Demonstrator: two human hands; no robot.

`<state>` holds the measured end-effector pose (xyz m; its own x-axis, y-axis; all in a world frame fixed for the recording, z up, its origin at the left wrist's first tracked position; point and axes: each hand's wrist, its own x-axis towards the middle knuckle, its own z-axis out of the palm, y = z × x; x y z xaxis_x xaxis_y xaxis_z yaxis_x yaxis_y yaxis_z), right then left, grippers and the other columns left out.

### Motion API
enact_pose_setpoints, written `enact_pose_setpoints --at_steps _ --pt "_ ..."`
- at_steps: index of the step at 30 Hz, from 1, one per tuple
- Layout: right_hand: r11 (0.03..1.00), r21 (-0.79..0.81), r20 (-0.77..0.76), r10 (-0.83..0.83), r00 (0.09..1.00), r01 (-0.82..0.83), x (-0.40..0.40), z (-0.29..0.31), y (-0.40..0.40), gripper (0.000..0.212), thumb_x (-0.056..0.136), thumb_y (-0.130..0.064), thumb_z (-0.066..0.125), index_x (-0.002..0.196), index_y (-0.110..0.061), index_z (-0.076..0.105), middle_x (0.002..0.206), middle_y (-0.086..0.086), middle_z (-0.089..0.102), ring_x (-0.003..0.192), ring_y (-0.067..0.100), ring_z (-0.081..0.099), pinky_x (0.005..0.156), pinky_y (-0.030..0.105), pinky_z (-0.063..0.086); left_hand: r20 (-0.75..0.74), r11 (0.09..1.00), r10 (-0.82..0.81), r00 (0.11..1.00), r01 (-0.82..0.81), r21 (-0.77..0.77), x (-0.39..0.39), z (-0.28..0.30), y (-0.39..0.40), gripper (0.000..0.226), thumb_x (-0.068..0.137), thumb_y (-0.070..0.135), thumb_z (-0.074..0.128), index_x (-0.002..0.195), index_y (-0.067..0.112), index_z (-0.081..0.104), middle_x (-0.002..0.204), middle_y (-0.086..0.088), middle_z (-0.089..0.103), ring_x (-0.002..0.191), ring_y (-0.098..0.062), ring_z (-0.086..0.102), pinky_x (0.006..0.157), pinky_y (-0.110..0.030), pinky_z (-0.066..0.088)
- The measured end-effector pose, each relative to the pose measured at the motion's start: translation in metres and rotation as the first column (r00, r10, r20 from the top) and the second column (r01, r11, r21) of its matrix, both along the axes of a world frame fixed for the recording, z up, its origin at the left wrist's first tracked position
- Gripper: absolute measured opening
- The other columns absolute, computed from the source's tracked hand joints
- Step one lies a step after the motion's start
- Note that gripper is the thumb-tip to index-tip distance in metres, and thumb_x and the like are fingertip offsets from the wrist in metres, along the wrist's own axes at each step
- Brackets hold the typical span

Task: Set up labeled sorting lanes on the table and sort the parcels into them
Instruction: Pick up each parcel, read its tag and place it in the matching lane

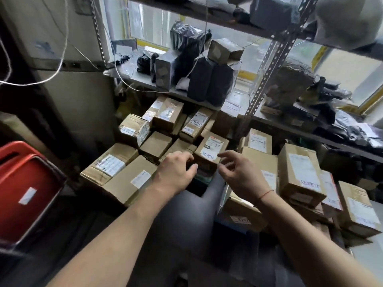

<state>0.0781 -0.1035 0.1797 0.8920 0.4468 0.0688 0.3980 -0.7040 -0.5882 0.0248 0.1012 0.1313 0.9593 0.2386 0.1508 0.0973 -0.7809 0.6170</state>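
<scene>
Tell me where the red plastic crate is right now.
In the head view the red plastic crate sits at the far left edge, on the person's left, apart from both hands, with the nearest cardboard box to its right.

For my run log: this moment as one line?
stage: picking parcel | left hand: open, at box pile | right hand: open, near labeled box | holding: nothing

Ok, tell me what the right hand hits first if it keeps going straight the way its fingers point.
Probably the small brown cardboard box with the handwritten white label: the right hand hovers open just short of its near right corner, though depth is hard to judge.
</scene>
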Motion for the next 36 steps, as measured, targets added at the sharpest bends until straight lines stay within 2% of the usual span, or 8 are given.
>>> enact_pose_setpoints --at_steps 6,11,17,19,22,29,34,36 --pt "0.988 -0.091 -0.085 0.12 0.989 -0.128 0.057 -0.011 0.072 0.035 0.1 -0.034 0.067 0.135 -0.028 0.064 0.114 -0.008 0.068 0.099 0.007 0.065 0.084 0.024 0.057 -0.104 0.995 0.086 0.991 -0.08 0.056 0.034 -0.009 0.076 0.034 0.098 0.041 0.067 0.122 0.018 0.073 0.119 -0.008 0.069 0.114 -0.029 0.063 0.097 -0.04 0.052" --pt "0.96 -0.192 -0.071 0.192 0.979 -0.202 0.101 -0.02 0.138 0.039 0.099 -0.04 0.067 0.136 -0.028 0.064 0.123 -0.007 0.068 0.102 0.01 0.06 0.084 0.024 0.05 -0.158 0.983 0.177 0.971 -0.166 0.082 0.064 -0.019 0.149 0.041 0.099 0.041 0.066 0.131 0.016 0.069 0.126 -0.007 0.068 0.117 -0.025 0.061 0.104 -0.041 0.05" --pt "0.944 -0.271 -0.125 0.158 0.979 -0.187 0.133 -0.049 0.222 0.039 0.098 -0.037 0.063 0.135 -0.024 0.066 0.123 -0.001 0.071 0.108 0.018 0.066 0.096 0.037 0.058 -0.268 0.97 0.243 0.932 -0.232 0.073 0.1 -0.05 0.235 0.048 0.096 0.044 0.065 0.137 0.019 0.064 0.135 -0.007 0.062 0.124 -0.03 0.056 0.105 -0.042 0.051" --pt "0.944 -0.285 -0.124 0.134 0.983 -0.164 0.142 -0.063 0.25 0.039 0.098 -0.037 0.065 0.135 -0.024 0.065 0.123 -0.001 0.071 0.107 0.018 0.066 0.094 0.034 0.057 -0.298 0.967 0.253 0.92 -0.245 0.066 0.114 -0.064 0.266 0.052 0.097 0.044 0.066 0.141 0.017 0.06 0.138 -0.011 0.057 0.125 -0.033 0.054 0.105 -0.045 0.05" --pt "0.948 -0.307 -0.185 0.031 0.982 -0.087 0.147 -0.081 0.288 0.041 0.098 -0.034 0.066 0.137 -0.022 0.064 0.124 0.001 0.071 0.106 0.019 0.066 0.087 0.027 0.052 -0.312 0.955 0.285 0.906 -0.297 0.008 0.129 -0.083 0.306 0.05 0.101 0.034 0.061 0.146 0.013 0.053 0.145 -0.016 0.05 0.129 -0.039 0.048 0.107 -0.046 0.042" --pt "0.948 -0.319 -0.304 -0.091 0.948 -0.012 0.157 -0.117 0.37 0.049 0.1 -0.039 0.064 0.144 -0.019 0.058 0.132 0.006 0.069 0.121 0.026 0.065 0.101 0.034 0.051 -0.426 0.918 0.241 0.872 -0.347 -0.19 0.158 -0.122 0.372 0.062 0.108 0.044 0.047 0.16 0.011 0.039 0.159 -0.019 0.044 0.146 -0.04 0.04 0.119 -0.046 0.032" --pt "0.986 -0.164 -0.457 -0.115 0.882 0.044 0.16 -0.132 0.399 0.069 0.096 -0.043 0.074 0.153 -0.017 0.045 0.148 0.005 0.061 0.132 0.023 0.059 0.1 0.028 0.046 -0.506 0.896 0.11 0.855 -0.306 -0.321 0.166 -0.13 0.38 0.067 0.108 0.055 0.04 0.164 0.018 0.032 0.163 -0.015 0.043 0.149 -0.035 0.039 0.12 -0.042 0.031" --pt "0.993 -0.107 -0.535 -0.101 0.839 0.051 0.162 -0.138 0.404 0.08 0.089 -0.037 0.083 0.155 -0.017 0.042 0.15 0.002 0.058 0.135 0.021 0.057 0.098 0.021 0.04 -0.532 0.873 0.054 0.845 -0.299 -0.385 0.165 -0.134 0.38 0.06 0.108 0.058 0.036 0.159 0.025 0.041 0.156 -0.014 0.052 0.137 -0.031 0.049 0.11 -0.039 0.037"
